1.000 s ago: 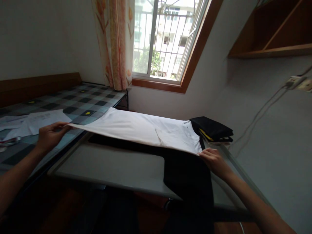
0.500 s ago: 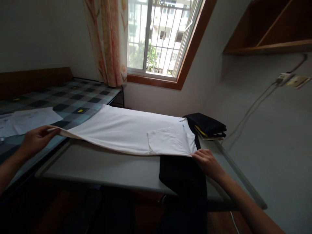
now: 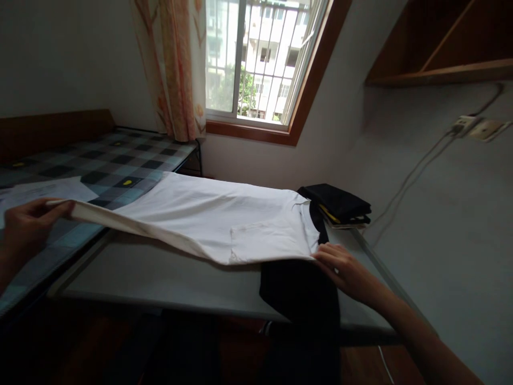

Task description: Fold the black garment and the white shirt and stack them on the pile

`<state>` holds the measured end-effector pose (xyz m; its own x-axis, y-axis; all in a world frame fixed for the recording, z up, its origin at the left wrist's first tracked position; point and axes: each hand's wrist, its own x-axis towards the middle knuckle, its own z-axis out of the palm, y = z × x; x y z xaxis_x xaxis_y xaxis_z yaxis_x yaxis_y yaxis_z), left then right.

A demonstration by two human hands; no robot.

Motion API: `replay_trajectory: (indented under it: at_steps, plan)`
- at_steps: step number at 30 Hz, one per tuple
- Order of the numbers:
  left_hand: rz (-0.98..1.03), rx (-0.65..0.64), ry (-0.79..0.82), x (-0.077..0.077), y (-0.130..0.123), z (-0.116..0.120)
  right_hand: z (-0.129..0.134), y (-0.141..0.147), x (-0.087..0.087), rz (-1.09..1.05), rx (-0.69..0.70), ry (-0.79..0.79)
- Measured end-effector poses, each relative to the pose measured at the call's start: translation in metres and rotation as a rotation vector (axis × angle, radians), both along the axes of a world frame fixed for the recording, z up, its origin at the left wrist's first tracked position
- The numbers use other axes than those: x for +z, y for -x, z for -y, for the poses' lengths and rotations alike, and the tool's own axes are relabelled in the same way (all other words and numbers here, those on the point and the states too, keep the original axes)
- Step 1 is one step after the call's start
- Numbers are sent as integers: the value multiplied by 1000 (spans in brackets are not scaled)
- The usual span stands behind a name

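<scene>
A white shirt [image 3: 200, 214] lies stretched lengthwise over a pale table [image 3: 168, 278], its far left corner reaching the bed. My left hand [image 3: 36, 219] pinches the shirt's near left corner, lifted above the bed's edge. At the collar end, my right hand [image 3: 340, 267] grips the near right edge. A sleeve lies folded over the shirt's body near the right end. Under the shirt and hanging over the table's front edge is a black garment [image 3: 298, 294].
Dark folded clothes [image 3: 336, 203] are stacked at the table's back right. On the left, a bed with a checked cover [image 3: 92, 166] holds white papers [image 3: 52, 190]. A wooden shelf [image 3: 441, 75] juts from the right wall.
My left hand has moved left and slightly up, drawing the shirt's corner with it. The near edge of the shirt now sags more in the middle. My right hand keeps its grip.
</scene>
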<state>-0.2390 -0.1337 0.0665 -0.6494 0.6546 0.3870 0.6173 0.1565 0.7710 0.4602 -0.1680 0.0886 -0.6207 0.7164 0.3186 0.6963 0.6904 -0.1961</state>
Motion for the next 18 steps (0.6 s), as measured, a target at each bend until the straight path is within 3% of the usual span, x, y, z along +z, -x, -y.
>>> replay_trajectory:
  at_steps: [5, 10, 14, 18]
  plan:
    - [205, -91, -1, 21, -34, -73, -82, 5, 8, -265, -178, 162]
    - [236, -96, 107, 19, -49, -128, -153, 10, -5, -373, -328, 229]
    - [371, -175, 250, 2, -46, -135, -166, 4, -30, -422, -449, 304]
    - [489, -201, 380, -18, -34, -120, -155, -18, -57, -552, -605, 410]
